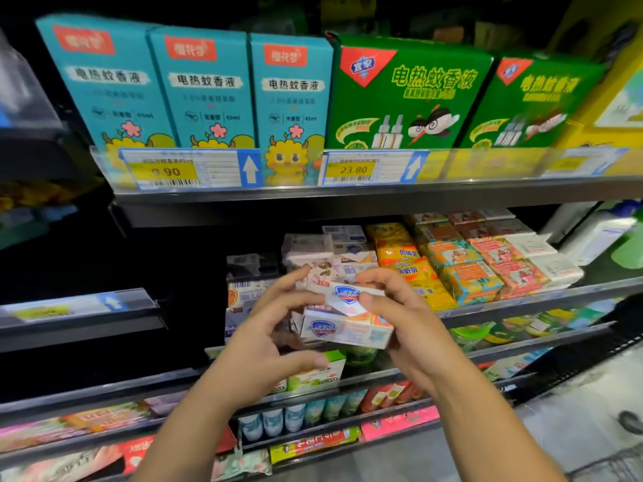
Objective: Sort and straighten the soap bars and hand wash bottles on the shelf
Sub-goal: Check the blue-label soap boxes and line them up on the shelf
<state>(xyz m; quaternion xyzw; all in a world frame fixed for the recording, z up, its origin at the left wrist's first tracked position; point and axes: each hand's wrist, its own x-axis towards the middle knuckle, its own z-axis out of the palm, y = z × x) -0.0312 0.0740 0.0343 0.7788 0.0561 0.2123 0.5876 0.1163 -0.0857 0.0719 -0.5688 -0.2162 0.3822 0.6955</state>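
Two white soap boxes with a blue shield logo are held in front of the middle shelf, the upper box lying on the lower box. My right hand grips them from the right, thumb on the upper box. My left hand is at their left side, fingers spread and touching the upper box's edge. Behind them on the shelf lie more white soap boxes, yellow soap bars, orange-and-teal soap bars and pink soap bars. White hand wash bottles stand at the far right.
Above, a shelf carries teal boxes and green boxes behind price tags. The middle shelf rail runs along the front. Lower shelves hold small packets and tubes. The left bay is dark.
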